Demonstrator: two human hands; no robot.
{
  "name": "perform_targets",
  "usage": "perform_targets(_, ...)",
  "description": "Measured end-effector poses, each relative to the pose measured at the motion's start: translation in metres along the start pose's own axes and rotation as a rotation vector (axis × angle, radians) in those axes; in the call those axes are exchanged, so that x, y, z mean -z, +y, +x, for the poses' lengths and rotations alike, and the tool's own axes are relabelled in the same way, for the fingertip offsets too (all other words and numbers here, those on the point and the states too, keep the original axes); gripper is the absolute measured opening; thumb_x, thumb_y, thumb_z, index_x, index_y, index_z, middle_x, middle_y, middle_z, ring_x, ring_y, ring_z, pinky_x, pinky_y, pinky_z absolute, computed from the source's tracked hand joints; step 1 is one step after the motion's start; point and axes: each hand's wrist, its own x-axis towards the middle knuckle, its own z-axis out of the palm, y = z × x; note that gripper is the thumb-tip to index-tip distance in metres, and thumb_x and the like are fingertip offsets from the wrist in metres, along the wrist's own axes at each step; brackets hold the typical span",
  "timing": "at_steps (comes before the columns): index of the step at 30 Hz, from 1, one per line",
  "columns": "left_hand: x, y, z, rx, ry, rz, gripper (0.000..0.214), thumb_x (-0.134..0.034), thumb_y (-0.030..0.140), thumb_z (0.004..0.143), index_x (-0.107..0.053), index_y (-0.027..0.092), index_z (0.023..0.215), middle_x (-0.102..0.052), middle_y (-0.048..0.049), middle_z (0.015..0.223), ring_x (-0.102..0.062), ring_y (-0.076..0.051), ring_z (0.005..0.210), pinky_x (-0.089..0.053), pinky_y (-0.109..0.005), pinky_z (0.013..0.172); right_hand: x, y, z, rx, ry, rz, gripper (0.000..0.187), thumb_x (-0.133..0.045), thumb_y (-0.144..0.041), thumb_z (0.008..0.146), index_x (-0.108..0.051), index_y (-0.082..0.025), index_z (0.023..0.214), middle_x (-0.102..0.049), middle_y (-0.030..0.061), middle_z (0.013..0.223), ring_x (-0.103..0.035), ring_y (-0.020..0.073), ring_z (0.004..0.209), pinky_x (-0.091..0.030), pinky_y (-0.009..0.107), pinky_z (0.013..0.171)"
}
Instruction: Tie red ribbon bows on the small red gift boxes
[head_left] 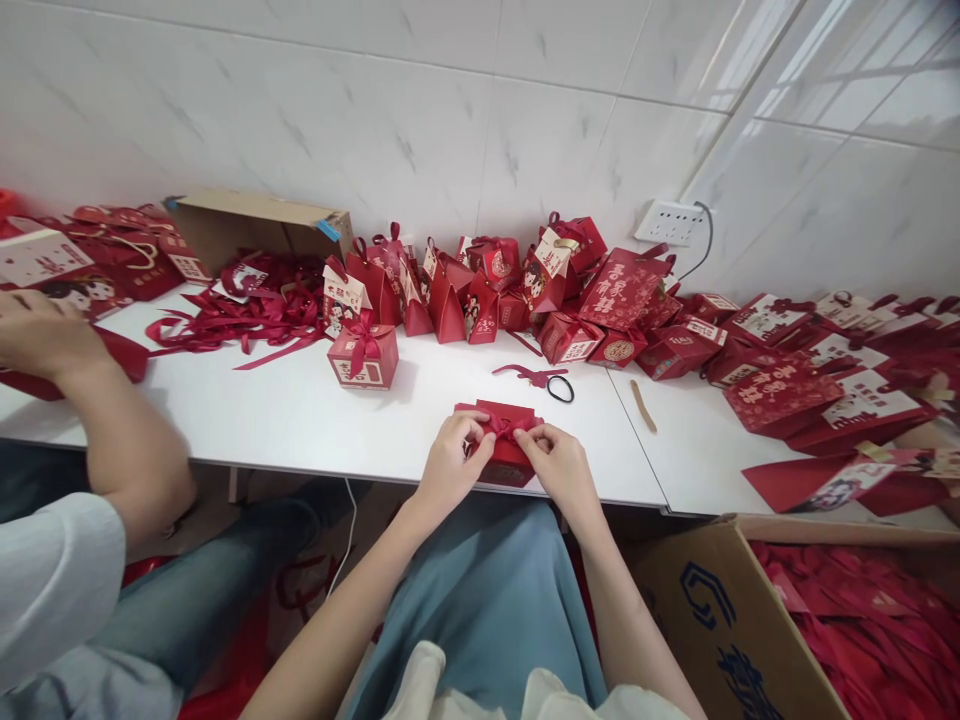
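Note:
In the head view, a small red gift box (508, 474) sits at the table's front edge, right before me. A red ribbon (503, 428) crosses its top, with what looks like a bow or knot at the middle. My left hand (459, 452) pinches the ribbon from the left side, thumb against fingers. From the right, my right hand (559, 458) pinches the ribbon's other side. Both hands partly cover the box. Beyond it lie a loose red ribbon piece (526, 374) and a black elastic loop (560, 389). A finished-looking red box with a bow (364, 355) stands to the left.
Several red gift boxes (450, 295) line the wall. An open cardboard box (259, 225) spills red ribbons (262, 310). A co-worker's arm (112, 400) is at left. A large carton (712, 610) of red pieces stands at lower right. A power strip (666, 222) is on the wall.

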Motion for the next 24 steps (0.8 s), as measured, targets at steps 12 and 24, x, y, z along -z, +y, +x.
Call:
perform_targets(12,0.003,-0.008,0.003,0.068,0.018,-0.03,0.019,-0.051,0.025,0.083,-0.046,0.019,0.065,-0.049,-0.0039,0.094,-0.052,-0.011,0.071,-0.045,-0.026,0.061,0.009,0.017,0.008,0.055,-0.17,0.135,0.033,-0.052,-0.051,0.075,-0.054,-0.02,0.066,-0.047,-0.0022,0.055,-0.04,0.0136,0.053,-0.031,0.026,0.052)
perform_targets(24,0.001,-0.003,0.002,0.176,0.028,-0.04,0.018,-0.051,0.028,0.082,-0.046,0.02,0.066,-0.045,0.0001,0.079,-0.048,-0.013,0.068,-0.043,-0.028,0.065,0.02,0.011,0.002,0.065,-0.181,0.027,0.038,-0.051,-0.055,0.077,-0.057,-0.019,0.067,-0.043,-0.0038,0.052,-0.037,0.0124,0.052,-0.03,0.025,0.05)
